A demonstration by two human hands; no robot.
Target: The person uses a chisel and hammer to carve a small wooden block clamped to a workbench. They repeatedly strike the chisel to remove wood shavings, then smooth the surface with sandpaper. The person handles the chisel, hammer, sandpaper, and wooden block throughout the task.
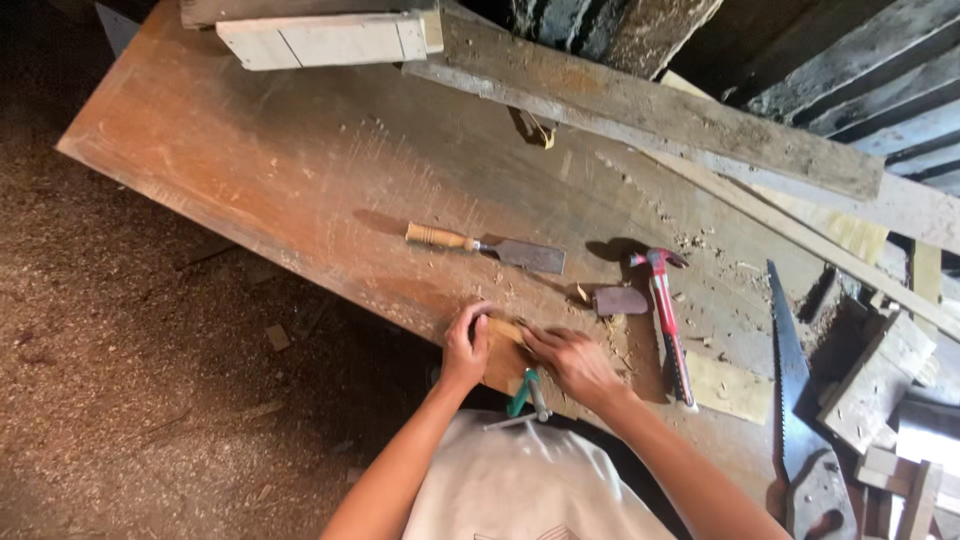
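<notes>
While your left hand (466,345) and right hand (572,362) both grip the small wood block (505,330) at the desk (250,160) edge, a slip could send it onto the floor (130,380).

From my feed I see a broad, worn reddish-brown wooden board (300,170) serving as a workbench, lit warmly from the left. Below it spreads a dirt floor thick with sawdust (120,380). Rough grey weathered planks (650,110) lean along the far edge, against dark slatted timber walling (860,80).
</notes>
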